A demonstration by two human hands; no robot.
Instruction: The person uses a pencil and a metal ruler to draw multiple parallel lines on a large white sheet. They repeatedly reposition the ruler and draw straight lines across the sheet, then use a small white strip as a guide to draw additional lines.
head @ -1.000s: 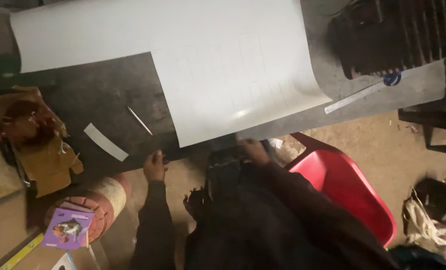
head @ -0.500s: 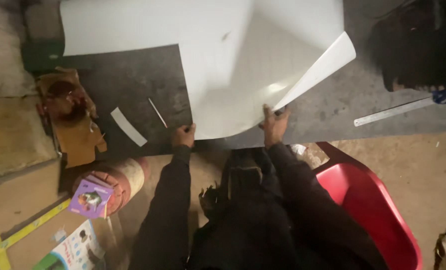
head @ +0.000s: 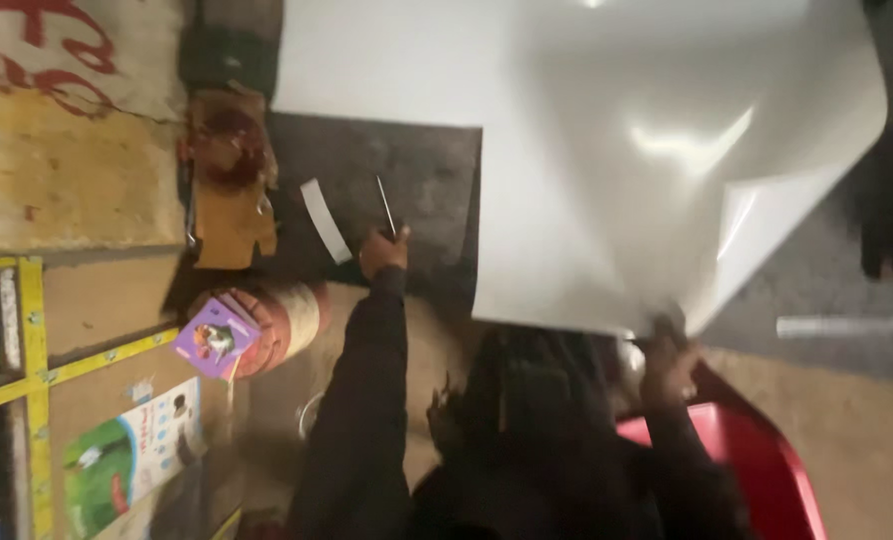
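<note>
Your left hand (head: 383, 251) closed on thin blade (head: 387, 207), pointing twelve o'clock; right hand (head: 667, 362) pinches white sheet (head: 607, 170) edge.

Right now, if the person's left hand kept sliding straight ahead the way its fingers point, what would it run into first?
Probably the thin metal rod on the dark mat; the left hand already seems to touch its near end. Depth is unclear.

Looks like a small workshop w/ rough dirt floor (head: 847, 440). Dark, worn worktable (head: 417, 180) carries a big white sheet (head: 607, 170) & a cut strip (head: 325, 220). Stained brown tool (head: 229, 180) at table edge, tape roll (head: 277, 315), red plastic chair (head: 767, 470), yellow-framed boards (head: 32, 330) alongside.
</note>
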